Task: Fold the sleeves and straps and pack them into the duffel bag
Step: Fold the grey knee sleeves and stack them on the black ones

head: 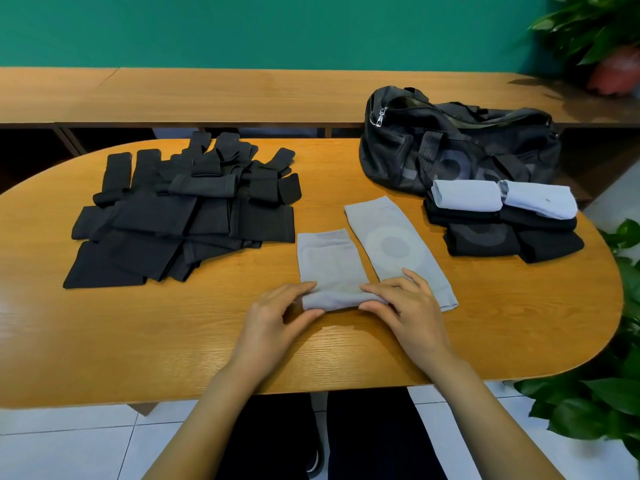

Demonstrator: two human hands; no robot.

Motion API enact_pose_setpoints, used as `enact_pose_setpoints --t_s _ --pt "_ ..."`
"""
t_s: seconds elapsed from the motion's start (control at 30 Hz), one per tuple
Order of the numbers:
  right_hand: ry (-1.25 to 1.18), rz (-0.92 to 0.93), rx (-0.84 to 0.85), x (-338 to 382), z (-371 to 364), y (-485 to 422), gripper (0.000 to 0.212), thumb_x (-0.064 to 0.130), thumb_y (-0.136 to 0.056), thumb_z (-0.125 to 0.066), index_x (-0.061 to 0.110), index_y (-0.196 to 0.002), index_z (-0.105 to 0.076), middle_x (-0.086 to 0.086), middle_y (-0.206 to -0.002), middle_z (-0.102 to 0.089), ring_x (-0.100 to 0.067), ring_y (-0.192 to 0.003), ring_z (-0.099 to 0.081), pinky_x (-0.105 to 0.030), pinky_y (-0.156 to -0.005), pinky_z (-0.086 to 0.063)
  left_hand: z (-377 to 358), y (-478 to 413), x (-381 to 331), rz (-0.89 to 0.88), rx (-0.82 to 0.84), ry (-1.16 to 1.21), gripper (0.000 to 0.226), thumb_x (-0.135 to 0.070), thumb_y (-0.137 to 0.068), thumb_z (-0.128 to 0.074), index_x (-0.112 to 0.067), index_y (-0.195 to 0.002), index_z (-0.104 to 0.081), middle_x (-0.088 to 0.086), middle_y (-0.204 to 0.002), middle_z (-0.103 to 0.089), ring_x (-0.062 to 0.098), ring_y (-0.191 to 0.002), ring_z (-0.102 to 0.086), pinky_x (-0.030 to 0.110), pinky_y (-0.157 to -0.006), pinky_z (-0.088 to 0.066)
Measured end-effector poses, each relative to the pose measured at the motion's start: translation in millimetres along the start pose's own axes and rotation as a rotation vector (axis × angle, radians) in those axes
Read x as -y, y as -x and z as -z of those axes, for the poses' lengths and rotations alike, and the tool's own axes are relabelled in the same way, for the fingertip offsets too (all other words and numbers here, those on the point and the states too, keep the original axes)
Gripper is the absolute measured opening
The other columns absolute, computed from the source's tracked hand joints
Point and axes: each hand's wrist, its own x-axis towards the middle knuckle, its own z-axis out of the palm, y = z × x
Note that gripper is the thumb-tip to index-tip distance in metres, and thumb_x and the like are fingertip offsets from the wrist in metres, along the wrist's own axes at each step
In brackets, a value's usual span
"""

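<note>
On the table (pixel 138 341), grey sleeve (pixel 327 258) lengthwise away; left hand (pixel 273 320), right hand (pixel 410 308) tight on near fold.

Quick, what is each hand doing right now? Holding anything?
Left hand: pinches the left end of the fold on the left grey sleeve.
Right hand: pinches the right end of the same fold.

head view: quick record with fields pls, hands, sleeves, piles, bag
left hand: grips the near fold of the grey sleeve
right hand: grips the same fold at its other end
second sleeve: grey, flat, to the right of the first, near end under the right hand
black pile: unfolded, left part of the table
folded stack: two pale rolls on black ones, in front of the bag
bag: far right; open or zipped, cannot tell
</note>
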Motion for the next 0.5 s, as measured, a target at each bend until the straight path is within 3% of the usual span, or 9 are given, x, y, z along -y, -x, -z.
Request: enact_pose_setpoints --t_s 0.1,0.23,0.33,0.4,0.5 --pt "-0.021 -0.085 -0.021 4.9 0.5 -7.9 0.055 0.064 -0.089 -0.043 0.023 -0.112 -0.073 0.007 -0.077 -0.062 -0.006 -0.09 -0.048 -0.015 -0.109 -0.02 -3.8 -0.6 -8.3 0.137 -0.079 0.085 0.045 -0.031 -0.08 -0.074 -0.018 -0.122 -0.066 -0.017 -0.097 -0.068 -0.006 -0.094 -0.062 0.005 -0.084 -0.043" --pt "0.029 -0.186 0.054 12.0 1.6 -21.3 0.06 0.065 -0.084 -0.044 0.027 -0.125 -0.065 0.016 -0.069 -0.047 -0.002 -0.084 -0.038 -0.024 -0.099 -0.029 -6.8 -5.2 -15.2 0.271 -0.111 0.196 0.055 -0.016 -0.081 -0.078 -0.028 -0.13 -0.053 -0.011 -0.084 -0.068 0.004 -0.076 -0.065 0.009 -0.075 -0.048" --pt "0.109 -0.241 0.178 15.7 1.5 -31.5 0.052 0.056 -0.09 -0.048 0.029 -0.134 -0.055 0.007 -0.075 -0.057 -0.015 -0.09 -0.051 -0.025 -0.097 -0.027 -7.3 -10.7 -15.4 0.328 -0.095 0.186 0.057 -0.018 -0.084 -0.075 -0.027 -0.135 -0.05 -0.009 -0.078 -0.064 0.006 -0.071 -0.063 0.013 -0.07 -0.05" --pt "0.154 -0.256 0.231 16.0 -0.2 -37.1 0.048 0.052 -0.094 -0.049 0.03 -0.137 -0.052 0.006 -0.077 -0.057 -0.016 -0.087 -0.054 -0.029 -0.097 -0.028 -7.3 -13.3 -13.1 0.307 -0.077 0.066 0.05 -0.023 -0.089 -0.07 -0.021 -0.136 -0.052 -0.01 -0.074 -0.059 0.009 -0.068 -0.059 0.022 -0.065 -0.051" --pt "0.19 -0.264 0.265 15.6 -4.0 -42.2 0.048 0.053 -0.096 -0.046 0.03 -0.138 -0.05 0.01 -0.073 -0.052 -0.016 -0.084 -0.056 -0.033 -0.095 -0.033 -4.6 -10.8 -11.8 0.077 -0.059 -0.247 0.042 -0.036 -0.097 -0.053 -0.015 -0.133 -0.055 -0.008 -0.089 -0.054 0.011 -0.081 -0.052 0.033 -0.071 -0.049"
